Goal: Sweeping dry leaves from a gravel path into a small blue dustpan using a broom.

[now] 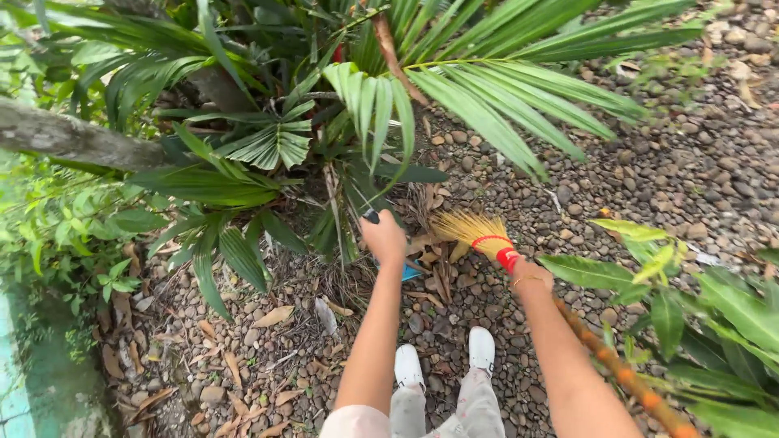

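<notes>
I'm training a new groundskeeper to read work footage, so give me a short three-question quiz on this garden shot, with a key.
1. True or false: the right hand holds a broom with yellow bristles and a red binding.
2. What does the ground mostly consist of? A) pebbles B) cut grass C) tiles
3. Fill in: the left hand grips a dark handle, and just under it shows a ____ dustpan.

Key: 1 true. 2 A. 3 blue.
</notes>
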